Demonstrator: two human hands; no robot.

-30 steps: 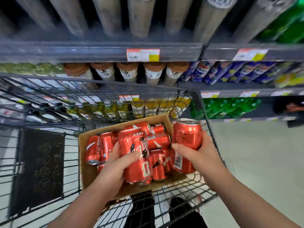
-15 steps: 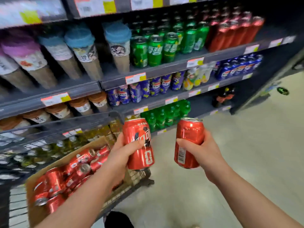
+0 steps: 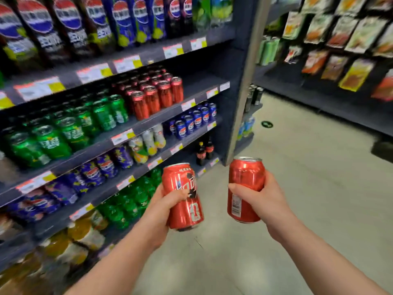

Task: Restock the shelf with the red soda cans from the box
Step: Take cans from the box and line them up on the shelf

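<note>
Left hand (image 3: 158, 211) is gripping one red can (image 3: 182, 195); right hand (image 3: 258, 202) is gripping another can (image 3: 245, 188), just apart. Shelf's red cans (image 3: 157, 95) are sitting far left.

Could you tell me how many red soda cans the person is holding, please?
2: one red can in the left hand, the other can in the right hand. More red cans stand on the shelf.

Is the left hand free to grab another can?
No, the left hand grips one red can upright, while the right hand grips a second red can.
</note>
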